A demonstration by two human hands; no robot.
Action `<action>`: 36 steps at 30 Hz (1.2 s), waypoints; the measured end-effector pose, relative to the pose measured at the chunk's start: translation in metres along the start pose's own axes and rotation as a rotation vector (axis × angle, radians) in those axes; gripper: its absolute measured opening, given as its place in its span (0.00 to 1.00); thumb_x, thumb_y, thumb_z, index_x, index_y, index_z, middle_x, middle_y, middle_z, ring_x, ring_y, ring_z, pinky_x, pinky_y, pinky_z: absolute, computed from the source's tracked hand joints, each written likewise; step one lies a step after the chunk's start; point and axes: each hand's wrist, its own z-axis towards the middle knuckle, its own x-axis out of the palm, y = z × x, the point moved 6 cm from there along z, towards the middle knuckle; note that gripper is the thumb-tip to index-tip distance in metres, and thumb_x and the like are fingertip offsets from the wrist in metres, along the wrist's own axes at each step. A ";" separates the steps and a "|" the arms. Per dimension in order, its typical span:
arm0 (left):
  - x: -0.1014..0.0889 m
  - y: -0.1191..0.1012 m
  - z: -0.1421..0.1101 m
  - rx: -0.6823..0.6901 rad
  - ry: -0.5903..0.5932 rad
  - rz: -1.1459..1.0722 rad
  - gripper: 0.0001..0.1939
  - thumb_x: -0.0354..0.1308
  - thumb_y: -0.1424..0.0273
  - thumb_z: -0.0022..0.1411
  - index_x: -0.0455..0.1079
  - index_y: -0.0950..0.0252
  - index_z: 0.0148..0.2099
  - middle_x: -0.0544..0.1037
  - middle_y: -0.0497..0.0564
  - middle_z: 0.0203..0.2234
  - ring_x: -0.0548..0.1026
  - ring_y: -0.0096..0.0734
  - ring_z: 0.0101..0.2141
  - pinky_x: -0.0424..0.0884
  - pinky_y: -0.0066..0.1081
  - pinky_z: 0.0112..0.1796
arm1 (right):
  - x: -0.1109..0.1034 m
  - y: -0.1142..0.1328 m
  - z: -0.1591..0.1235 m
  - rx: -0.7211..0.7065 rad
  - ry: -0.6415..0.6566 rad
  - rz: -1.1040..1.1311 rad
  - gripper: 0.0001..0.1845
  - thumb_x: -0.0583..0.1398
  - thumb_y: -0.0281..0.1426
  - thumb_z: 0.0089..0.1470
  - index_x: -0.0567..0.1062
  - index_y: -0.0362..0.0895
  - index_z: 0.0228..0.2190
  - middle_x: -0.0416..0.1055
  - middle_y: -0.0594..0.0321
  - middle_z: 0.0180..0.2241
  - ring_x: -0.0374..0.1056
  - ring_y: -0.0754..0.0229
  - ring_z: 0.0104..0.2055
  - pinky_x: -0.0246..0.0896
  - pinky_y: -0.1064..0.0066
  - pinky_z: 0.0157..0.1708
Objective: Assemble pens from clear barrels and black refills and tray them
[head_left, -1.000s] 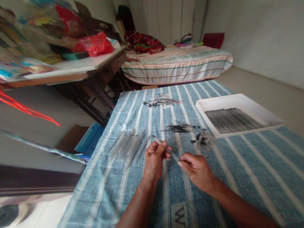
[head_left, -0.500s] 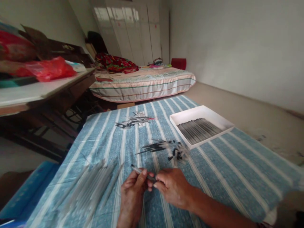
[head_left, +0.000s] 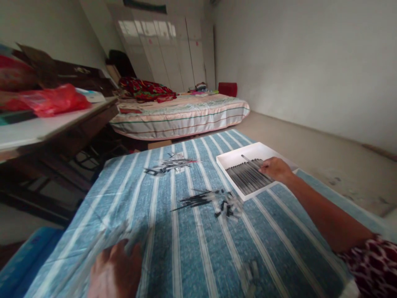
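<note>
My right hand (head_left: 276,169) is at the white box (head_left: 229,182) on the right, closed on a pen (head_left: 248,159). That pen lies slantwise over a row of dark-capped grey pens (head_left: 248,178) inside the box. Low on the left, my left hand (head_left: 114,265) is over the clear pen barrels (head_left: 87,252), blurred, with thumb and fingers apart. It covers part of the barrels, and I see nothing held in it. Between the hands lie thin black refills (head_left: 198,199) beside a heap of small black and clear caps (head_left: 229,207).
A blue striped cloth (head_left: 186,256) covers the table. Farther back lies a pile of dark and grey parts (head_left: 170,163). Blurred clear pieces (head_left: 249,275) are near the front edge. A side table with a red bag (head_left: 56,99) stands left, and a bed (head_left: 186,120) behind.
My hands were together at the front on one pen. Now my right hand has carried a pen to the box, and my left has moved left to the barrels. The view has shifted slightly.
</note>
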 end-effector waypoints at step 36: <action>0.019 -0.004 -0.007 0.156 -0.141 0.118 0.14 0.45 0.69 0.59 0.72 0.68 0.34 0.73 0.61 0.40 0.70 0.45 0.41 0.66 0.36 0.41 | 0.027 -0.016 0.007 -0.078 0.185 -0.225 0.19 0.54 0.38 0.54 0.79 0.40 0.27 0.75 0.50 0.30 0.71 0.53 0.33 0.57 0.69 0.30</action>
